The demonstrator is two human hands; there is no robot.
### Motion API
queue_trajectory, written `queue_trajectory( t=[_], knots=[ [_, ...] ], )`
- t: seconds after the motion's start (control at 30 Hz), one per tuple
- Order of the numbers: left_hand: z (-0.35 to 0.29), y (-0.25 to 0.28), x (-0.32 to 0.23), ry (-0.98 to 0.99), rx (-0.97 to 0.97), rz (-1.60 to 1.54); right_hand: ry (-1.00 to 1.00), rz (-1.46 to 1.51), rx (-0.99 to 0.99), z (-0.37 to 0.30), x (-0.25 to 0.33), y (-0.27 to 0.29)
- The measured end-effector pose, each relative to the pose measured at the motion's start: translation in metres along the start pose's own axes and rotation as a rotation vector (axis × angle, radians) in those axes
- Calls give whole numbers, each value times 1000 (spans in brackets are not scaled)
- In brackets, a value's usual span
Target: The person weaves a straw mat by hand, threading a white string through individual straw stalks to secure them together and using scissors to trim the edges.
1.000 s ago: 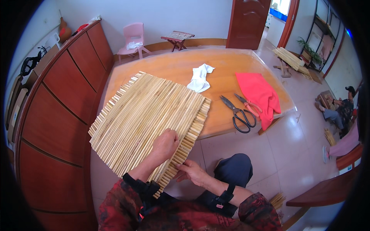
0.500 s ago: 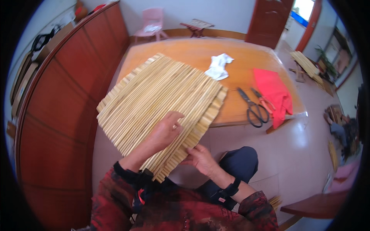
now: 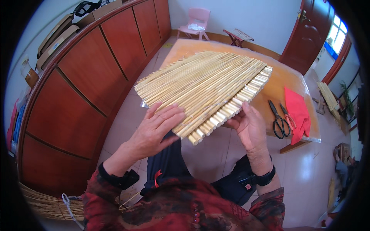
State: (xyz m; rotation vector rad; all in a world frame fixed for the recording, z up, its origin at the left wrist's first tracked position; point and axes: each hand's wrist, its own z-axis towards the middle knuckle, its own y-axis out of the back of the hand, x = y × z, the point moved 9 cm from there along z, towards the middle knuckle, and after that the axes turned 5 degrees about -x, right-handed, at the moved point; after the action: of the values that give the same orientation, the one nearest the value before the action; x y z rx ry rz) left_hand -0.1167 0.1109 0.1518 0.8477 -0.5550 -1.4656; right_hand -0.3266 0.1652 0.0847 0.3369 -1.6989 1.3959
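Note:
A panel of pale straw-coloured stalks (image 3: 200, 84), laid side by side in crossing layers, is held tilted above the near part of the table. My left hand (image 3: 158, 125) is closed on its near left corner, fingers across the top and thumb by the lower edge. On the right side my right hand (image 3: 250, 127) grips the stepped edge of stalk ends, thumb on the rim and fingers partly hidden underneath. To the right on the table lie black-handled scissors (image 3: 280, 122), pliers with red handles (image 3: 289, 117) and a red cloth (image 3: 298, 115).
The wooden table (image 3: 269, 92) spreads under and beyond the panel. Red-brown cabinets (image 3: 65, 115) run along the left. A pink chair (image 3: 198, 23) and a folding stool (image 3: 238, 36) stand behind. A bundle of thin stalks (image 3: 46, 204) lies low at left.
The panel has risen and turned flatter to my view. My left hand moved from its middle to the near left corner; my right hand moved up along the right edge. The view shifted leftward.

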Motion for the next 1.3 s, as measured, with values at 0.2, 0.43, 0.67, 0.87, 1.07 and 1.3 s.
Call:
queue_trajectory(
  t=[0.2,0.43,0.67,0.87,1.07,1.3],
  knots=[
    [16,13,-2,-99,-368,61,161,84,59,-7,18,-20],
    [64,41,-2,22,-491,-13,276,-228,141,-15,-4,-64],
    [83,60,-12,97,-506,-51,296,-281,194,-10,30,-110],
    [81,62,0,188,-527,-70,426,-362,189,-9,36,-112],
    [83,62,-1,161,-539,-46,587,-455,187,-16,42,-118],
    [79,66,12,236,-589,-104,951,-819,-1,-30,71,-113]
  ],
)
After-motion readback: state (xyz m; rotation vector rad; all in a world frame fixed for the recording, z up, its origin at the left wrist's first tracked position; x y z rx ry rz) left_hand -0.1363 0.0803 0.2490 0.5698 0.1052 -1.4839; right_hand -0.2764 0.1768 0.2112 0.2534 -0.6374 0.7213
